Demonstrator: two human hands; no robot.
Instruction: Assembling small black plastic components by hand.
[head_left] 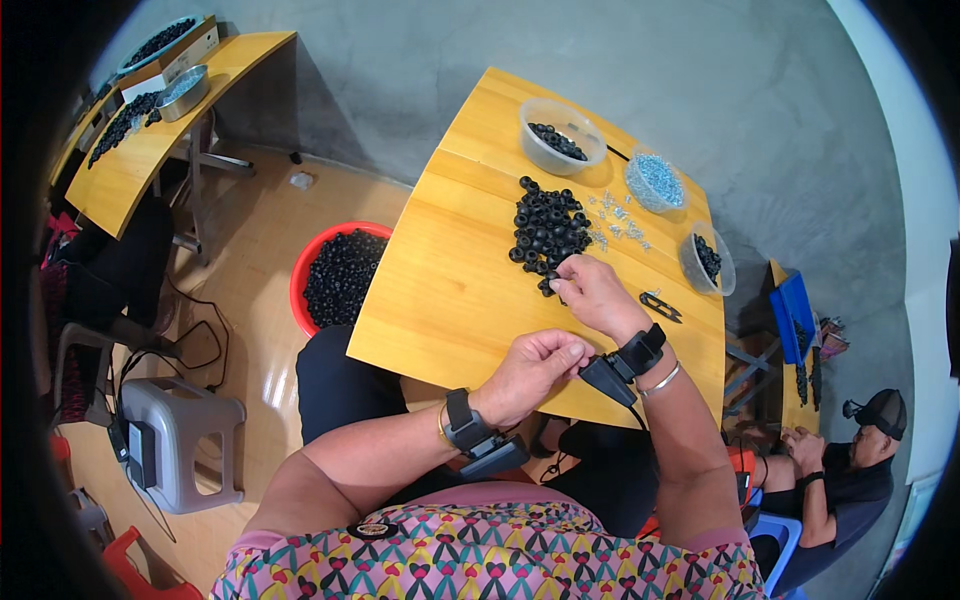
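Note:
My right hand point(600, 296) reaches over the wooden table with thumb and fingertips closed at a small black round part point(548, 286), at the near edge of a pile of black parts point(550, 222). Close to the table's front edge, my left hand point(535, 372) has thumb and forefinger pinched together; anything between them is too small to make out. Small clear-silver pieces point(620, 222) lie scattered right of the pile. Black thread snips point(660, 306) rest just right of my right hand. Each wrist wears a black strapped device.
Along the table's far side stand a clear tub point(562, 140) of black parts, a bowl of bluish pieces point(655, 184) and another tub point(707, 260). A red basin point(340, 275) of black parts sits left on the floor, near a grey stool point(185, 445). Another person point(850, 470) sits at right.

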